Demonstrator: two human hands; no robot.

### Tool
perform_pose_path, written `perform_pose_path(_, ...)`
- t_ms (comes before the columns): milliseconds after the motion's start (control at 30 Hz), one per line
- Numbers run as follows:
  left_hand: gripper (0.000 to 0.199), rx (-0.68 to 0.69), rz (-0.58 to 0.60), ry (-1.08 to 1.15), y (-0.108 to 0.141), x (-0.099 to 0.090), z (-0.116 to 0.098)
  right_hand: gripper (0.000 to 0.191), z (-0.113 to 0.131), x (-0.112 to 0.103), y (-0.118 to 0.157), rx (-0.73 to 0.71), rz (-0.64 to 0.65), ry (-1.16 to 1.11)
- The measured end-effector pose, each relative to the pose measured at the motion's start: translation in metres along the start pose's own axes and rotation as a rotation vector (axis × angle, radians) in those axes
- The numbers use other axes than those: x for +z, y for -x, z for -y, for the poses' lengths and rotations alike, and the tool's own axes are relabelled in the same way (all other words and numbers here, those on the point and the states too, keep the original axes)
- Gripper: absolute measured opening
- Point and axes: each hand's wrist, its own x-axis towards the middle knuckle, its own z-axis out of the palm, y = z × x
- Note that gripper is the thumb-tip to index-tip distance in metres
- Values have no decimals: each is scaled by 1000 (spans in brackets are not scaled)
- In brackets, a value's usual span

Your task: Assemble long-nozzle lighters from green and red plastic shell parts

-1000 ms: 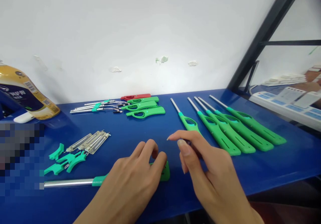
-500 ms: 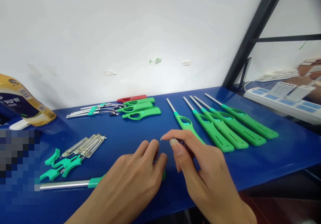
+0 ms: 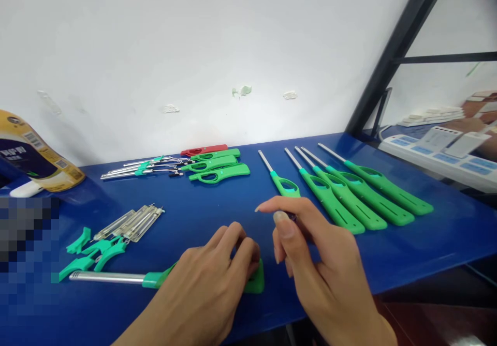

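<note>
A green long-reach lighter (image 3: 153, 280) with a silver tube lies across the near table, its tube pointing left. My left hand (image 3: 217, 276) is closed over its handle from above and hides most of it; the handle's green end shows past my fingers. Just right of it, my right hand (image 3: 320, 263) is raised with thumb and fingers curled around something small and dark, mostly hidden. Its index finger sticks out to the left. Left of my hands lie green triggers (image 3: 111, 255) and several clear fuel tanks (image 3: 132, 223).
Several green lighters (image 3: 349, 209) lie in a row at right. At the back are silver tubes with wires (image 3: 143, 168), green handle shells (image 3: 219, 173) and a red shell (image 3: 204, 150). A yellow bottle (image 3: 64, 173) stands left; a white power strip (image 3: 458, 157) sits behind the black frame.
My right hand has shifted slightly right, away from my left hand. The near lighter has moved a little right and up in view, and more of its handle end shows.
</note>
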Motion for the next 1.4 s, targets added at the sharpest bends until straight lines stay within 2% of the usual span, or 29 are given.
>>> perform_pose_path(200,21,-56,-181,81,7,15,-4,18,1,3,-3,-4,4,20)
perform_pose_path(400,15,-51,-277,112,11,20,-4,18,1,3,-1,-4,-12,3)
perform_pose_path(633,11,-111,-241,238,15,18,-5,18,2,2,0,6,-12,3)
perform_pose_path(800,11,-151,-373,448,17,28,-5,18,2,0,0,-14,-1,12)
perform_pose_path(967,16,-204,-387,563,17,27,-9,18,3,-1,1,-15,3,16)
perform_pose_path(1067,17,-182,-391,566,15,25,-9,18,3,0,0,-19,-3,20)
perform_pose_path(1167,17,-131,-392,527,16,25,-8,18,4,3,1,-17,-69,-6)
perform_pose_path(1400,23,-103,-393,536,21,21,-9,17,15,9,4,24,-376,-164)
